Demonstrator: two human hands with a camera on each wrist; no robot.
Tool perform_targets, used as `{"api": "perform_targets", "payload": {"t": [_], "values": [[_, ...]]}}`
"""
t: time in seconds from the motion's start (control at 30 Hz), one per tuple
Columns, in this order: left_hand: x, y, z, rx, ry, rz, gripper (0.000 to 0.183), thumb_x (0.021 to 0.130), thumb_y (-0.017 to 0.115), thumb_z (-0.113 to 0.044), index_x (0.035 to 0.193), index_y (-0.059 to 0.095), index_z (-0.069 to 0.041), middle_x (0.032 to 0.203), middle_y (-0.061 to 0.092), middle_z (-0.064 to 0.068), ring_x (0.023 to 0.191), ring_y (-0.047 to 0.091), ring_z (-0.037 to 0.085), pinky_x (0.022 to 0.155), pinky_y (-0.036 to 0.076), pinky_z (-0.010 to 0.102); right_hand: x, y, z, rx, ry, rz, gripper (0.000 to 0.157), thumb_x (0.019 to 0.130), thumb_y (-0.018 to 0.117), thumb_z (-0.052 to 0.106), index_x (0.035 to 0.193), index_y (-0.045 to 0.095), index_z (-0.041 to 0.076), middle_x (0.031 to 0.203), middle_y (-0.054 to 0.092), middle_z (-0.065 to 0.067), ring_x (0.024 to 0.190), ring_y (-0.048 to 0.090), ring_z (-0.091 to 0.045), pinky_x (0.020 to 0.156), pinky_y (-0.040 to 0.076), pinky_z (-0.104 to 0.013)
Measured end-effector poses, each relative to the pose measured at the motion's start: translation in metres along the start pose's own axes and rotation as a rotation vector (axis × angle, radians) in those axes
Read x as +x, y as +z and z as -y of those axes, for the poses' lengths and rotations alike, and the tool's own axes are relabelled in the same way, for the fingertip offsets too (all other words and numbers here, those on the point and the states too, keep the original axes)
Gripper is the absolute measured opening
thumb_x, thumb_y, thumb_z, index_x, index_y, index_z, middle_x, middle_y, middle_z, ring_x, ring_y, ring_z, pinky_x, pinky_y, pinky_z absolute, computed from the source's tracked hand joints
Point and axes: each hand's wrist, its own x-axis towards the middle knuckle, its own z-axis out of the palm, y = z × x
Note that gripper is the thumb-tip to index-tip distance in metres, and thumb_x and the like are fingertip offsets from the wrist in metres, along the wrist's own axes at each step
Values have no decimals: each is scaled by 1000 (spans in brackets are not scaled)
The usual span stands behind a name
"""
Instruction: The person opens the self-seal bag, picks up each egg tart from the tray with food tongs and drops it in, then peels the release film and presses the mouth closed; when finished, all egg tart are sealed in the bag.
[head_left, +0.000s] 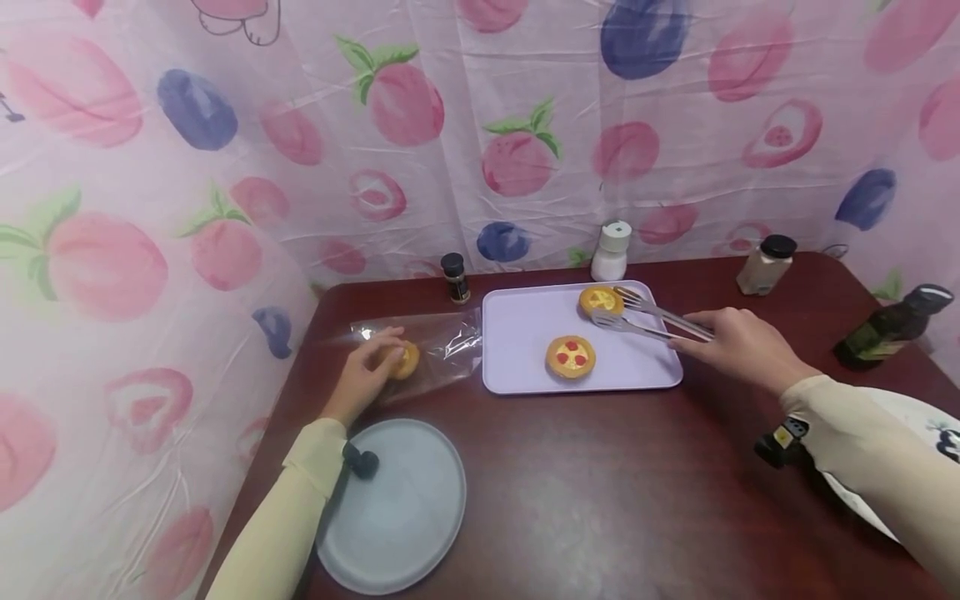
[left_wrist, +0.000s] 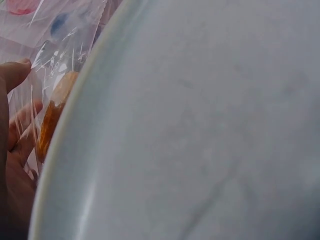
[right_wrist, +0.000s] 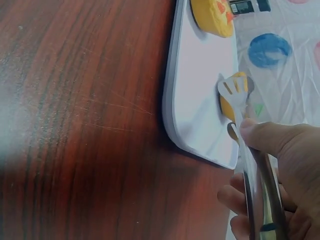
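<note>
My left hand (head_left: 369,371) holds the near-left end of a clear plastic bag (head_left: 450,342), with thumb and fingers on either side of the film. Inside the bag lies a small tart (head_left: 406,361), right at those fingertips and partly covered by them. My right hand (head_left: 738,343) grips metal tongs (right_wrist: 245,150). Their spread tips, one of them slotted like a fork, reach either side of a yellow-topped tart (head_left: 600,301) at the back of the lilac tray (head_left: 517,333). Another tart (head_left: 571,358), with red spots, sits nearer the tray's front edge.
A grey plate (head_left: 397,508) lies under my left wrist. Behind stand a small black-capped jar (head_left: 455,279), a white shaker (head_left: 611,252) and another black-capped jar (head_left: 767,265). To the right are a dark bottle (head_left: 885,329) and a patterned white plate (head_left: 911,408).
</note>
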Motion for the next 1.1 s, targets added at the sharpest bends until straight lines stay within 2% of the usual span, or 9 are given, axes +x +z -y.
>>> {"api": "perform_targets", "payload": {"t": [0.23, 0.43, 0.6, 0.7, 0.8, 0.93, 1.0, 1.1], "values": [[3, 0, 2, 27, -11, 7, 22, 93, 63, -17, 109, 66, -2, 136, 57, 11, 140, 38, 28, 120, 24, 47, 0, 3, 1, -3, -7, -15, 64, 83, 68, 53, 120, 64, 0, 66, 63, -2, 55, 48, -14, 45, 37, -29], [9, 2, 24, 14, -10, -15, 21, 93, 64, -24, 109, 67, -11, 136, 59, 4, 141, 38, 23, 120, 24, 45, 0, -1, 14, 18, -14, -45, 66, 83, 66, 57, 121, 65, 2, 60, 59, -1, 54, 47, -14, 45, 36, -28], [6, 4, 31, 52, -29, -23, 22, 93, 64, -27, 110, 67, -14, 135, 59, 0, 140, 40, 21, 119, 26, 44, 4, 4, 44, 77, -83, -20, 54, 83, 71, 46, 118, 67, 5, 67, 66, 0, 57, 49, -12, 48, 39, -25], [3, 4, 32, 57, -31, -29, 24, 92, 64, -27, 111, 66, -13, 135, 60, 0, 139, 41, 21, 119, 27, 45, 13, 14, 68, 112, -178, -10, 43, 83, 73, 40, 112, 71, 8, 74, 70, 2, 58, 50, -11, 49, 39, -23], [3, 3, 29, 45, -32, -35, 25, 92, 64, -25, 112, 66, -10, 135, 59, 3, 139, 41, 23, 119, 26, 47, 24, 20, 94, 139, -258, 11, 34, 83, 74, 37, 106, 73, 11, 74, 69, 4, 57, 50, -10, 49, 39, -24], [2, 2, 13, 27, -35, -24, 25, 93, 64, -18, 113, 65, -5, 136, 58, 11, 139, 40, 29, 119, 24, 50, 40, 28, 126, 135, -287, 64, 33, 82, 74, 37, 105, 74, 13, 68, 67, 6, 58, 50, -11, 51, 39, -26], [1, 2, 6, 16, -29, -22, 24, 92, 63, -14, 112, 65, -1, 135, 57, 16, 138, 40, 33, 118, 24, 52, 46, 32, 138, 110, -289, 95, 37, 82, 74, 39, 107, 73, 12, 68, 68, 6, 60, 50, -10, 53, 41, -26], [2, 5, 7, 2, -20, -27, 23, 92, 64, -12, 111, 65, 0, 135, 58, 16, 138, 41, 33, 118, 25, 51, 52, 37, 150, 79, -294, 124, 41, 81, 75, 41, 109, 73, 11, 75, 72, 4, 63, 52, -10, 57, 45, -27]]}}
